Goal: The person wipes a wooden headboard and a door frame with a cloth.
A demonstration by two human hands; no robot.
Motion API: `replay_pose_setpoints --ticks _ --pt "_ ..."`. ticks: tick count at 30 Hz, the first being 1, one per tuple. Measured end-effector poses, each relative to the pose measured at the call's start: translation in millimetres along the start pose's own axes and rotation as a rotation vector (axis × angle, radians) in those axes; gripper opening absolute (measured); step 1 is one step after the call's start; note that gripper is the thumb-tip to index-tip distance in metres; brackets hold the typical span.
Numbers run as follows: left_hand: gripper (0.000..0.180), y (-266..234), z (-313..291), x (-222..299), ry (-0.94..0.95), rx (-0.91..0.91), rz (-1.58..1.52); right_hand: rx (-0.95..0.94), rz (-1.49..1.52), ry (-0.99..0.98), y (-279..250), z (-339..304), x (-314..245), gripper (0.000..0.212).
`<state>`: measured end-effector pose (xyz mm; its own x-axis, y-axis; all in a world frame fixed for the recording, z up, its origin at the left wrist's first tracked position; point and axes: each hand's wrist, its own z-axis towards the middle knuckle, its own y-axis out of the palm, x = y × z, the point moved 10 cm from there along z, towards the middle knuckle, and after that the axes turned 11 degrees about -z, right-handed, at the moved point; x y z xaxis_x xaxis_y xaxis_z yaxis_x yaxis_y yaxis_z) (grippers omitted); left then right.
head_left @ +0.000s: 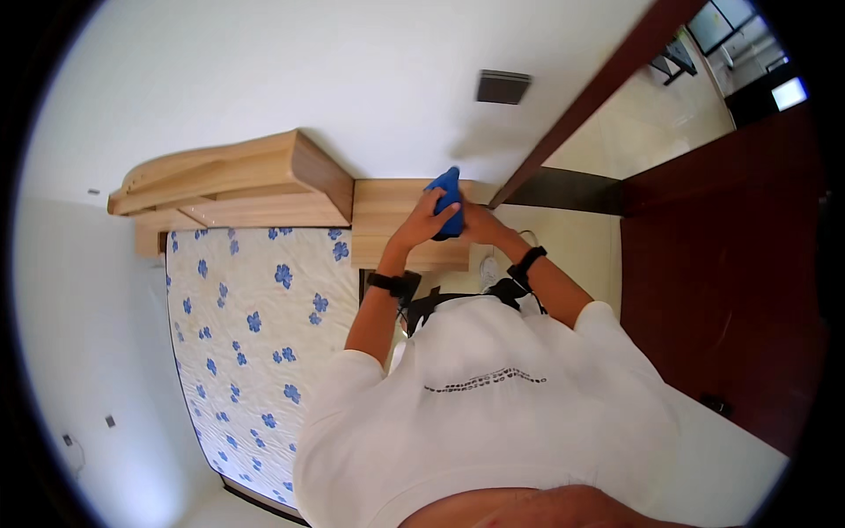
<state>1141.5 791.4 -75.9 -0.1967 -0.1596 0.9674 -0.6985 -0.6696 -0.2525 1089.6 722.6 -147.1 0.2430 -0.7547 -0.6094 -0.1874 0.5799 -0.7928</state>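
Clasping the blue thing (pixel 450 187) near twelve o'clock, over the cabinet (pixel 378 220), in curled fingers of the left hand (pixel 427 220)! Can't tell the right hand's (pixel 481 225) grip, towards four o'clock. Keep both steady!

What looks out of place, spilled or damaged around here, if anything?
Nothing clearly stands out: the floral mattress lies flat, and the left hand holds the blue object. A faint pale streak shows on the dark red door; scratch or reflection, I can't tell.
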Motion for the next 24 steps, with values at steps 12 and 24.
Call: replay_pose_setpoints --ticks 12,24 --pt "0.043 208 170 318 0.567 0.08 0.004 1.116 0.059 0.066 -430 -199 58 0.081" --pt "0.033 241 204 264 0.365 0.346 0.124 0.949 0.061 0.118 -428 -186 130 0.083"
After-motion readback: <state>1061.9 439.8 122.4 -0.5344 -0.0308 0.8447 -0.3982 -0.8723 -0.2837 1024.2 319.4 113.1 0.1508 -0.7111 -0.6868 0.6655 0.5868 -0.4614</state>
